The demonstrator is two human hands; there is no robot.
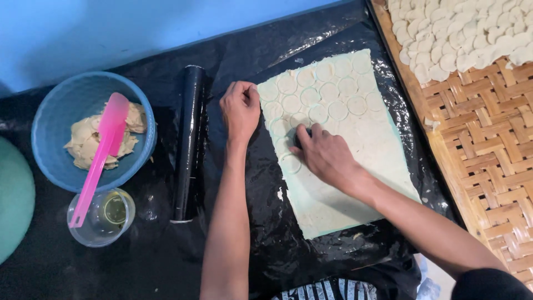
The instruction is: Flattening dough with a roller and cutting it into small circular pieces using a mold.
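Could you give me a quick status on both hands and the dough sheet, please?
Left hand fisted at dough sheet edge. Right hand presses a cutter, mostly hidden, into it. Nothing blocking.

Dough sheet (pixel 355 166) lying centre, roller (pixel 189 144) to its left, bowl (pixel 89 130) sitting far left, woven tray (pixel 488 128) resting right

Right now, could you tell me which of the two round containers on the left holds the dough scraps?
The blue bowl, with beige dough scraps; the clear cup below it holds only yellowish liquid.
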